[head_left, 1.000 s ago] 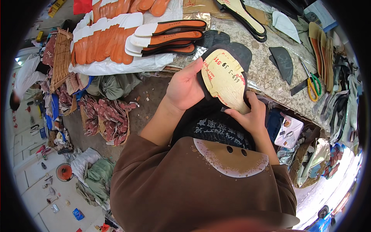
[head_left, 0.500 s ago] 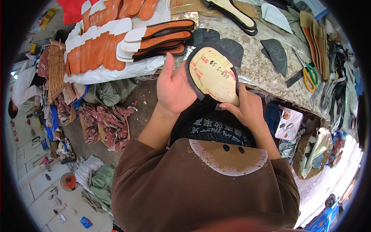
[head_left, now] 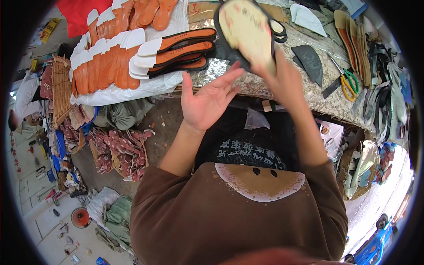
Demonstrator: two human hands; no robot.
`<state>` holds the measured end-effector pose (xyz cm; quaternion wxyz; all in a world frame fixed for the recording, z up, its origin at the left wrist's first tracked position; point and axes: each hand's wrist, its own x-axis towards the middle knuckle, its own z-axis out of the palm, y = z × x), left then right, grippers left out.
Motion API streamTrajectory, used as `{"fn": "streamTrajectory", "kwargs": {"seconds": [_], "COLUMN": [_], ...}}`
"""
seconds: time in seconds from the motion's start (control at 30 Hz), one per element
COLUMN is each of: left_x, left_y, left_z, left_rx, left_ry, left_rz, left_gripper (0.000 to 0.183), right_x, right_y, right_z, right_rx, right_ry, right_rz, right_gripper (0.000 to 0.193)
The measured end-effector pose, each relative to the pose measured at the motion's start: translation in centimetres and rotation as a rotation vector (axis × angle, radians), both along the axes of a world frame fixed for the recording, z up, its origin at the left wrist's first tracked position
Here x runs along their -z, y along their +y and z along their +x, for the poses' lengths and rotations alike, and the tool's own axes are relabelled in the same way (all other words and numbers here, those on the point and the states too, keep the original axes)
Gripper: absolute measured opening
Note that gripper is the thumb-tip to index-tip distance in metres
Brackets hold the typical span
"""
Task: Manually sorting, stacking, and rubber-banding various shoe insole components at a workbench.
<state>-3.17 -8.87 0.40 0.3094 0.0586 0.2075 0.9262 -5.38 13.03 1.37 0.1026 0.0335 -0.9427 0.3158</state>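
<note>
My right hand grips a cream-coloured insole with a black edge by its near end, raised over the far middle of the workbench. Motion blurs the hand and the insole's near end. My left hand is open, palm up and fingers spread, before the bench edge; nothing is in it. To its upper left lies a small stack of orange-and-white insoles with black edges. Another black-edged cream insole is partly hidden behind the held one.
Rows of orange-and-white insoles cover the bench's left side. Dark cut pieces, scissors with green and yellow handles and tan insoles lie to the right. Below left stand bundled reddish pieces; a box sits below right.
My right hand has carried the insole up and away over the bench, out of reach of my left hand. The left hand stays open with its fingers now pointing right.
</note>
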Motion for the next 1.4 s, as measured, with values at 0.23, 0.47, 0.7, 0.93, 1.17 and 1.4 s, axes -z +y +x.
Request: {"fn": "streamTrajectory", "kwargs": {"seconds": [0.23,0.47,0.7,0.93,1.17,1.4], "left_x": [-1.7,1.6,1.8,2.0,0.7,0.1], "left_y": [-1.3,-5.5,-2.5,-3.6,-7.2,-7.9], "left_z": [-0.3,0.0,-1.5,-1.6,-0.7,0.5], "left_rx": [-0.035,-0.157,-0.111,-0.271,-0.251,-0.334], "left_ry": [-0.016,-0.032,0.050,0.300,-0.026,-0.050], "left_rz": [0.021,-0.029,-0.435,-0.720,-0.532,-0.216], "left_gripper": [0.091,0.072,0.049,0.041,0.029,0.045], "right_x": [-2.8,2.8,4.3,-2.7,2.3,3.8], "right_y": [2.0,2.4,2.1,-5.0,-12.5,-12.3], "right_z": [-14.7,-8.6,-4.1,-4.6,-14.9,-19.5], "right_rx": [-0.018,-0.286,-0.311,-0.764,-0.741,-0.563], "right_ry": [0.205,0.130,0.277,0.202,0.209,0.148], "right_rz": [0.234,0.197,0.206,0.044,-0.127,0.212], "right_gripper": [0.015,0.038,0.033,0.031,0.027,0.024]}}
